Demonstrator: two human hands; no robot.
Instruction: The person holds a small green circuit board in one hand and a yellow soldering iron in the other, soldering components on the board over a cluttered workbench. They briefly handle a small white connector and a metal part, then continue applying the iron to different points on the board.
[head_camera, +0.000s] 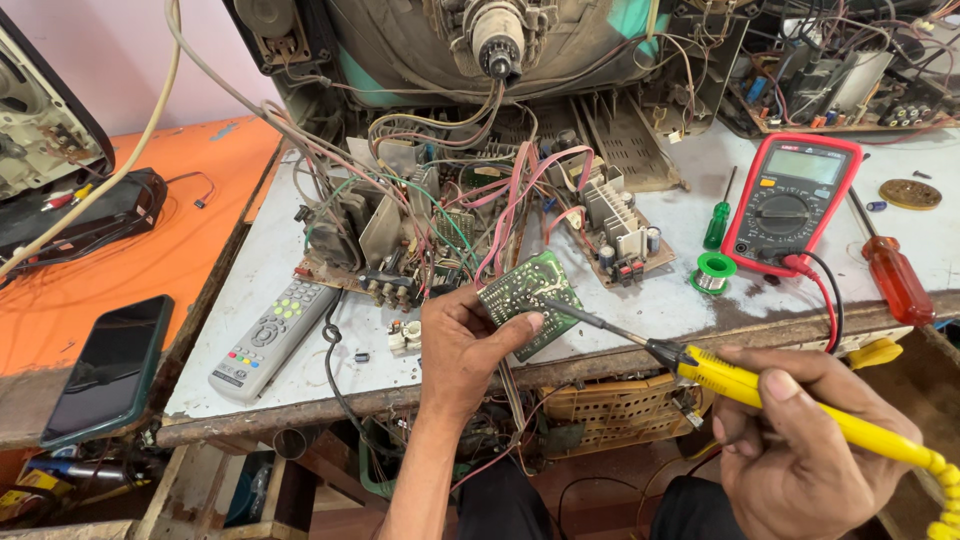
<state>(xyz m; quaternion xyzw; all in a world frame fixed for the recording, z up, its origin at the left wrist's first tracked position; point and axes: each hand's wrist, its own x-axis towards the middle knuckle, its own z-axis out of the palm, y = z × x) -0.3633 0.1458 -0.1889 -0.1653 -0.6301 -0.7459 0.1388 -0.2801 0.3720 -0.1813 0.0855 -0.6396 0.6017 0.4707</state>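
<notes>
My left hand (462, 345) grips a small green circuit board (530, 292) by its lower edge, tilted up above the front of the grey workbench (660, 305). My right hand (800, 450) holds a yellow-handled soldering iron (745, 385). The iron's dark tip touches the green board near its middle. Pink and red wires run from the board back to the open chassis (440, 225) of an old television set.
A red multimeter (795, 200) with red and black leads, a solder spool (715, 272), a green screwdriver (717, 222) and a red screwdriver (895, 275) lie at right. A grey remote (268, 338) lies at left, a dark phone (110, 368) on the orange table (200, 180).
</notes>
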